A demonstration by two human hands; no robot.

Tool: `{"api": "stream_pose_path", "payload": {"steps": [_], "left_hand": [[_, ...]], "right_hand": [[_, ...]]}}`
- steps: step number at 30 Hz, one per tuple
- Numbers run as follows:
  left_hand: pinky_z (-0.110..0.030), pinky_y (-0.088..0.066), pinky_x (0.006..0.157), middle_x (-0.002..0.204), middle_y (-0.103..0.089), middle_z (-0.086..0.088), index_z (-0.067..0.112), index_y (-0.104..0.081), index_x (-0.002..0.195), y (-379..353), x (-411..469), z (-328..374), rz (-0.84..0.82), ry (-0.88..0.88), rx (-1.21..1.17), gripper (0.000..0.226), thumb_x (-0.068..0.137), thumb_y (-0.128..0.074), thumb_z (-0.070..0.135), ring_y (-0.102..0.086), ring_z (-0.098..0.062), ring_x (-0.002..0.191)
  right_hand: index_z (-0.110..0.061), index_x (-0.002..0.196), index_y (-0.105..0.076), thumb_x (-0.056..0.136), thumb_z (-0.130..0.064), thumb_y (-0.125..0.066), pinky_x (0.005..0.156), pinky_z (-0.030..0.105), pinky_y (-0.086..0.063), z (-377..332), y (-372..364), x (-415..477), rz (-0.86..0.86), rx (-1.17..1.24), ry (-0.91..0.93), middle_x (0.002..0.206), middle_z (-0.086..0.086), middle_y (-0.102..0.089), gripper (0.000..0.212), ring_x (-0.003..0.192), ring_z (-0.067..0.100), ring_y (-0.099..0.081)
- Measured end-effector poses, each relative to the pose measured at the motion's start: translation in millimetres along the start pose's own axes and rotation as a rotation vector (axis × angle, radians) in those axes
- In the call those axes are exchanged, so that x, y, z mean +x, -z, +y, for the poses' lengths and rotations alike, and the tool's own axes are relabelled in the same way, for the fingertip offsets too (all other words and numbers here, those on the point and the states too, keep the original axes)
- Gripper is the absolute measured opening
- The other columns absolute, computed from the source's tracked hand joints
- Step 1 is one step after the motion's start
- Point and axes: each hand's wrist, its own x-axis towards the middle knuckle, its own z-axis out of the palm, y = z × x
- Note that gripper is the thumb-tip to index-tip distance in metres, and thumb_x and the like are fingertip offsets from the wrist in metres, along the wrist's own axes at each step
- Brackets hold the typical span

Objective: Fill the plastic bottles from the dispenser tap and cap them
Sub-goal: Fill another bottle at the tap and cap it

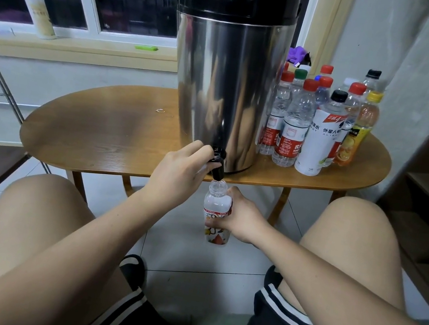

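Spill risk at the tap
Centre frame, left hand (178, 167) grips the tap (217, 163); right hand (241, 218) wraps the uncapped bottle (217, 205), mouth just below it. A drifting mouth or late shut-off would likely wet the floor (191, 260).

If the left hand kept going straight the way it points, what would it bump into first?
The left hand already holds the black tap. Pushing further that way, it would probably meet the steel dispenser wall just behind the tap.
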Motion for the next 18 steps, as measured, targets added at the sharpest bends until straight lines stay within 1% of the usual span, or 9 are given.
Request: {"api": "stream_pose_path", "payload": {"steps": [3,5,9,11,13,14,18], "left_hand": [[-0.047,-0.044,0.043,0.084,-0.051,-0.009,0.004,-0.052,0.090,-0.5,-2.6,-0.5,0.003,-0.007,0.003,0.029,0.103,-0.074,0.016,-0.041,-0.035,0.060],[-0.046,-0.044,0.042,0.084,-0.050,-0.008,0.008,-0.049,0.092,-0.3,-3.5,-0.1,-0.007,-0.009,0.000,0.029,0.103,-0.075,0.015,-0.041,-0.035,0.060],[-0.044,-0.043,0.042,0.085,-0.049,-0.007,0.019,-0.038,0.095,-0.8,-3.3,0.3,-0.019,-0.011,0.007,0.043,0.098,-0.080,0.008,-0.041,-0.032,0.059],[-0.042,-0.042,0.042,0.086,-0.051,-0.007,0.017,-0.040,0.095,-0.1,-3.1,1.1,-0.017,-0.011,0.003,0.040,0.098,-0.079,0.008,-0.040,-0.032,0.060],[-0.041,-0.042,0.044,0.088,-0.055,-0.009,0.009,-0.050,0.095,0.1,-3.5,0.9,-0.021,-0.003,-0.003,0.026,0.102,-0.075,0.014,-0.042,-0.033,0.062],[-0.042,-0.043,0.045,0.089,-0.056,-0.010,0.005,-0.054,0.094,0.1,-3.3,0.8,-0.022,0.005,-0.003,0.024,0.103,-0.073,0.016,-0.044,-0.034,0.063],[-0.044,-0.044,0.045,0.088,-0.055,-0.010,0.003,-0.056,0.092,0.1,-2.6,1.7,-0.014,0.005,0.006,0.025,0.103,-0.073,0.017,-0.044,-0.034,0.063]], "right_hand": [[-0.028,0.145,-0.042,0.072,-0.053,-0.096,0.094,0.043,-0.060,0.7,-0.4,0.5,-0.002,-0.001,0.001,0.134,-0.001,-0.067,0.094,0.115,0.026,-0.066],[-0.028,0.144,-0.042,0.072,-0.052,-0.096,0.093,0.042,-0.060,1.3,-0.5,0.7,-0.004,0.000,-0.002,0.135,-0.001,-0.067,0.093,0.116,0.025,-0.066],[-0.029,0.142,-0.042,0.071,-0.053,-0.097,0.091,0.040,-0.059,2.5,-1.3,0.9,-0.005,-0.006,-0.009,0.135,-0.002,-0.067,0.092,0.116,0.025,-0.066],[-0.028,0.140,-0.043,0.071,-0.051,-0.097,0.087,0.037,-0.058,3.4,-1.7,0.9,-0.008,-0.005,-0.010,0.132,-0.002,-0.067,0.090,0.113,0.024,-0.066],[-0.028,0.137,-0.044,0.071,-0.049,-0.098,0.087,0.038,-0.058,4.4,-2.2,0.9,-0.010,0.009,-0.012,0.130,-0.002,-0.068,0.088,0.112,0.024,-0.067],[-0.028,0.135,-0.044,0.071,-0.049,-0.098,0.088,0.039,-0.059,4.8,-2.2,0.9,-0.010,0.014,-0.011,0.129,-0.002,-0.068,0.087,0.111,0.023,-0.067],[-0.028,0.134,-0.044,0.069,-0.049,-0.099,0.092,0.045,-0.061,4.9,-2.4,0.9,-0.008,0.017,-0.016,0.125,-0.002,-0.069,0.087,0.109,0.023,-0.068]]}}
